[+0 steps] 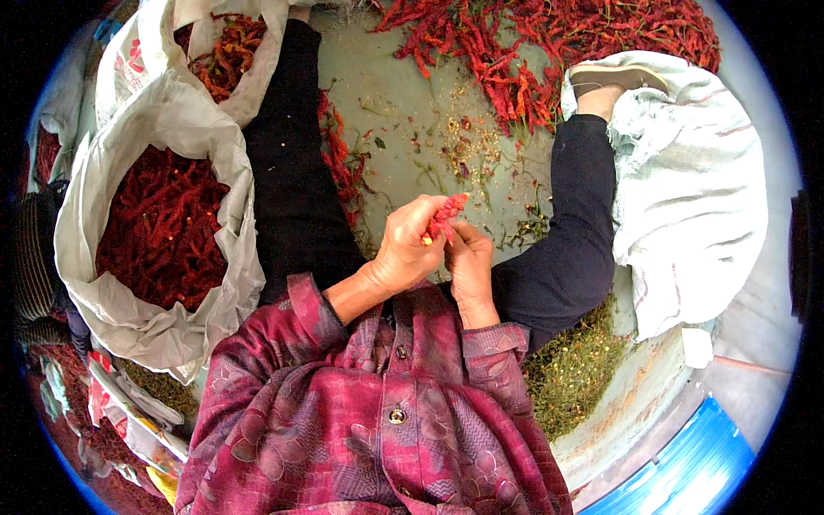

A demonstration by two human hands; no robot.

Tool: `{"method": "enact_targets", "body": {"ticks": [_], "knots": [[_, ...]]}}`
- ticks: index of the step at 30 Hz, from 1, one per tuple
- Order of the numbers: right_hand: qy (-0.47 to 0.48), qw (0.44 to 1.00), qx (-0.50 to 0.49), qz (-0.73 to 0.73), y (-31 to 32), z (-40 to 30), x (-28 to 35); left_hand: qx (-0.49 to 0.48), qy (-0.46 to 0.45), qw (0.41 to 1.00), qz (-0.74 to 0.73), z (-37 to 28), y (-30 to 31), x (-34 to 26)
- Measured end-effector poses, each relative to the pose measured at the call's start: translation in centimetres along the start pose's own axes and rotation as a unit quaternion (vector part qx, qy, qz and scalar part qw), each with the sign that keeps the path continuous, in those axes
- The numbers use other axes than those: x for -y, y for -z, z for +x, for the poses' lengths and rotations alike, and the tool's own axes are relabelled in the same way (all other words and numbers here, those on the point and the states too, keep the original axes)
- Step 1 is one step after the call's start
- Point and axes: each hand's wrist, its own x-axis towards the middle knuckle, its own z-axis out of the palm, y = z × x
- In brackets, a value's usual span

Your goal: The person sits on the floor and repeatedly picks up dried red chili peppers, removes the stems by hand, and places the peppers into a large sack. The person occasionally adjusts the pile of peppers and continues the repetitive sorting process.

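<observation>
My left hand [410,239] is closed around a small bunch of dried red chili peppers [449,215] in front of my lap. A pale yellowish bit shows at the near end of the bunch. Close beside it, my right hand [472,259] has its fingers curled and pinches at the bunch's right side; the exact grip is partly hidden. On the floor beyond both hands lie loose pale seeds, green stems and pepper scraps [473,151].
A white woven sack [77,238] of dark red chilies stands at left, another sack [138,58] behind it. A large chili heap [618,26] lies at far right. My foot rests by a white sack [695,193]. Stem debris [579,380] is piled near my right hip.
</observation>
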Motion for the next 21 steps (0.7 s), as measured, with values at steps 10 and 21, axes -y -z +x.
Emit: {"method": "enact_targets", "body": {"ticks": [10,21], "knots": [[0.106,0.962,0.097,-0.234,0.4,-0.3,1.8,-0.008,0.320,0.930,-0.180,1.3,1.4,1.6],[0.242,0.892,0.290,-0.250,-3.8,-4.8,5.0,0.062,0.438,0.852,-0.280,-0.7,-1.8,2.9]]}}
